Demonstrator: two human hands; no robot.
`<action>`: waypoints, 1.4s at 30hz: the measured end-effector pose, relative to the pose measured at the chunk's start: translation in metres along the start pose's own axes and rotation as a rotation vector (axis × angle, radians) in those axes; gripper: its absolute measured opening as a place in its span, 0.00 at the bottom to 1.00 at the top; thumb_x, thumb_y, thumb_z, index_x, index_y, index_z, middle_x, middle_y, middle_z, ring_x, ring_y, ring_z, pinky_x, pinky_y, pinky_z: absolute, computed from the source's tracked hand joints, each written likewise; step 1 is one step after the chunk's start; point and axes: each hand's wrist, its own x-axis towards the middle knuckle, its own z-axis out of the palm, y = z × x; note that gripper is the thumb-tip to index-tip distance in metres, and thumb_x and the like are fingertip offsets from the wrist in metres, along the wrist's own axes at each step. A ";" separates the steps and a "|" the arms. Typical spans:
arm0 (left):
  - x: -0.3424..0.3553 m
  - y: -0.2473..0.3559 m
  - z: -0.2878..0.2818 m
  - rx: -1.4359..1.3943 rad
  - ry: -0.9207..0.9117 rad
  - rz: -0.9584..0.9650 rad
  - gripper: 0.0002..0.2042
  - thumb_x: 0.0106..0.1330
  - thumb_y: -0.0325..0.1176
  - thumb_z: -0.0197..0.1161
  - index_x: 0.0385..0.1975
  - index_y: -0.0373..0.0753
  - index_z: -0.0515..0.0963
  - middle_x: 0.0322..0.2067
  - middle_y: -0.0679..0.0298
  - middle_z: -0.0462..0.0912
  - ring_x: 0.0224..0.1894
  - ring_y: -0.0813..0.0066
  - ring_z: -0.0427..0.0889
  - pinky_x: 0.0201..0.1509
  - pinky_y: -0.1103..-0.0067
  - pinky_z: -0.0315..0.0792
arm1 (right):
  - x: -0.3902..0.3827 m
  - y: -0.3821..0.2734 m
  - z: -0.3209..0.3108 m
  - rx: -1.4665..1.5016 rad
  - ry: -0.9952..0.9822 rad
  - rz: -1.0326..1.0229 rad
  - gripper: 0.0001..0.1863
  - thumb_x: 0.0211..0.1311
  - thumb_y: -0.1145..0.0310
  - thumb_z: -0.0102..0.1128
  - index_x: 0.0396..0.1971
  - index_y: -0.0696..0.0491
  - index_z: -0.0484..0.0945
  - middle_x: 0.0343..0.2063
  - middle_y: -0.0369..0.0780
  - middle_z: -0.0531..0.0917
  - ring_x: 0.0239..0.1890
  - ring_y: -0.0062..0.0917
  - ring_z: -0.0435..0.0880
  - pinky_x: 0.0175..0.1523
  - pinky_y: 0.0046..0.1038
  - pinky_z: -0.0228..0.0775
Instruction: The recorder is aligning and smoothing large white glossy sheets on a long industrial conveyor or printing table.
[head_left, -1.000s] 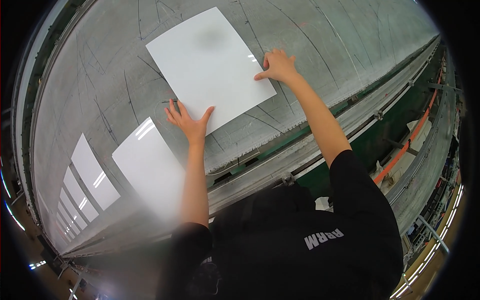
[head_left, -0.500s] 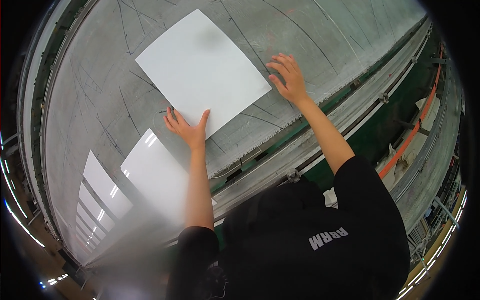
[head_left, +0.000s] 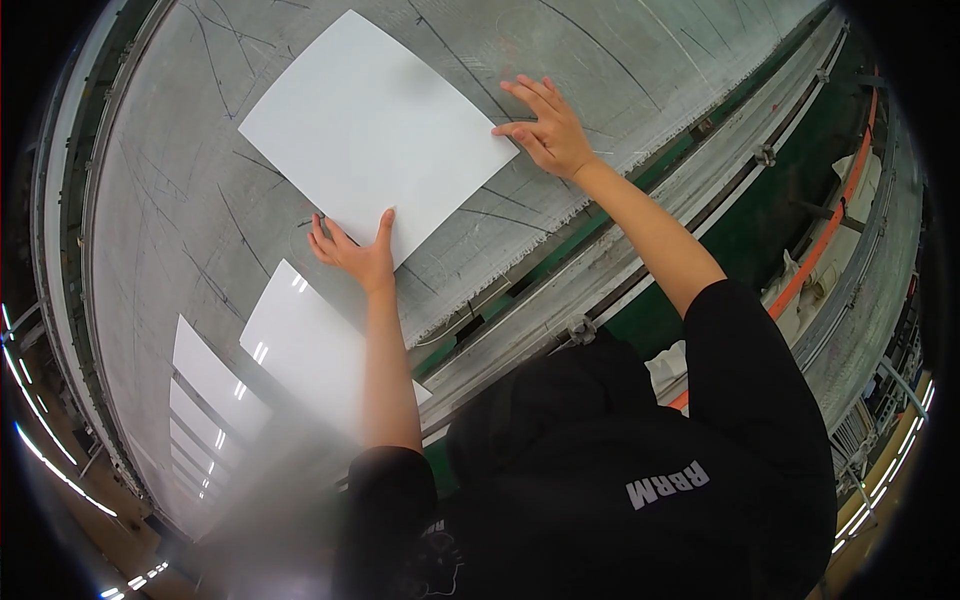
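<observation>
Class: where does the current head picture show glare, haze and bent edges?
Head view: glare streaks on the lower white sheets; blurring haze at lower left; the orange strip bows near the right rim; a soft grey smudge, cause unclear, on the upper white sheet.

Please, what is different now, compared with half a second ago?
The right hand moved inward from clear of the upper white sheet to its right edge, one fingertip now overlapping it. The left hand stays at the sheet's bottom corner, thumb over it. The view shifted too, so any sheet slide is unclear.
</observation>
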 end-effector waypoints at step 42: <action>-0.002 0.003 0.004 -0.023 0.072 0.044 0.39 0.38 0.47 0.67 0.47 0.28 0.60 0.51 0.53 0.52 0.55 0.57 0.43 0.54 0.62 0.46 | -0.002 0.000 0.009 -0.102 -0.061 0.021 0.11 0.54 0.56 0.46 0.32 0.37 0.78 0.52 0.37 0.61 0.56 0.30 0.55 0.60 0.40 0.39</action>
